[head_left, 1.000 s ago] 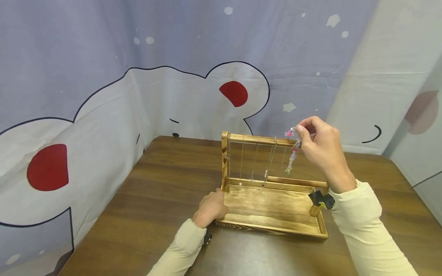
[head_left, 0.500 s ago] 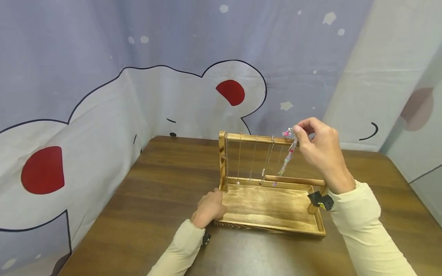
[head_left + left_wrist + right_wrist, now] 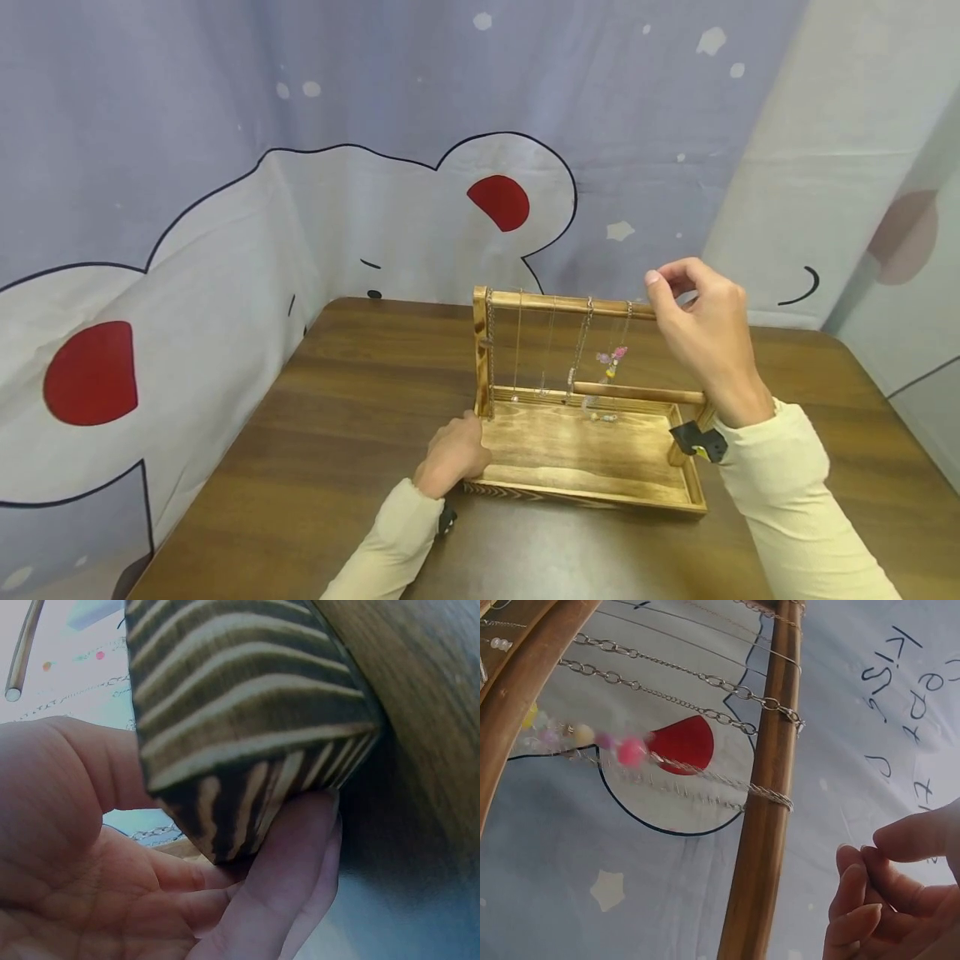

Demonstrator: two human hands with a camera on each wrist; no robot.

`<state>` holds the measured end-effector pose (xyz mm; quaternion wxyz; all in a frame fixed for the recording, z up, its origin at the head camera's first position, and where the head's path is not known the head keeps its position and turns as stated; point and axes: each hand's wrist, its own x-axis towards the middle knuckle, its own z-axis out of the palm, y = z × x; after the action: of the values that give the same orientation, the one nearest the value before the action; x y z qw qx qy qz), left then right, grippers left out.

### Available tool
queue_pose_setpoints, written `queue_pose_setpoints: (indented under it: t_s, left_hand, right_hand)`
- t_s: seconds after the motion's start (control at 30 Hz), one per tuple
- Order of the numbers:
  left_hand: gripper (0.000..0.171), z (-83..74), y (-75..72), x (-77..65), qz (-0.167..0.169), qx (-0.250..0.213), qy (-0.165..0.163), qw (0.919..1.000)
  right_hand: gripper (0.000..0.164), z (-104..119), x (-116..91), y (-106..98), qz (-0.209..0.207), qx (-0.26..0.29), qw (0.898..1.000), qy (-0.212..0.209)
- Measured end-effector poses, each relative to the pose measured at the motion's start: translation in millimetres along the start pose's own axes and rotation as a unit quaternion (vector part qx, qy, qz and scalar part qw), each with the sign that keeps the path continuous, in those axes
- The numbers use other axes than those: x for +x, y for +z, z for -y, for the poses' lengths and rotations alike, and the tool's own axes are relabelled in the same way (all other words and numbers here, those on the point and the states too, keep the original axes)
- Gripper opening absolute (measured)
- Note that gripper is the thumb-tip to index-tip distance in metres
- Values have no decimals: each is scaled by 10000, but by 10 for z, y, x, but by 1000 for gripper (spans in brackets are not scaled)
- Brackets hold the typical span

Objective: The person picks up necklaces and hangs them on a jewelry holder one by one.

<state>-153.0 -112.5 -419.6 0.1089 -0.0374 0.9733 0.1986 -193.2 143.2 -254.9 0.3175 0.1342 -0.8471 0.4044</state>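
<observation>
A beaded necklace (image 3: pixel 611 371), with pink and yellow beads, hangs by its chain over the top bar of the wooden jewelry stand (image 3: pixel 585 450). In the right wrist view its pink bead (image 3: pixel 631 751) is blurred. My right hand (image 3: pixel 705 329) is just right of that chain, above the bar, holding nothing. Its thumb and fingertips (image 3: pixel 847 859) are loosely bent close together, apart from the bar. My left hand (image 3: pixel 453 457) grips the left end of the stand's tray. In the left wrist view the fingers (image 3: pixel 281 862) wrap around the burnt-grain wood corner.
Several thin chain necklaces (image 3: pixel 577 350) hang along the same bar to the left. A lower wooden rod (image 3: pixel 637 392) crosses behind the tray. The stand sits on a brown wooden table (image 3: pixel 360 400), with a patterned curtain (image 3: pixel 390 217) behind it.
My right hand has let go of the beaded necklace, which dropped to hang from the bar, its beads now lower. The left hand stays on the tray's end.
</observation>
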Motion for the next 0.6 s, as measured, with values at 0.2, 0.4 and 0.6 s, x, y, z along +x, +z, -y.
queue_pose_setpoints:
  t_s: [0.2,0.4,0.6]
  left_hand:
    - [43,-7,-12,-3,-18,46,18,10000]
    - [45,-10,-19,7,-23,0,38,10000]
    - [50,13,-13,8,0,-12,14,10000]
  right_hand:
    - [20,9,-41,-41,-96,138,9998,-89]
    - [18,-35,-135,-70,-97,186,9997,-120]
    - [13,-182,-286,-125,-129,155,9998,-18]
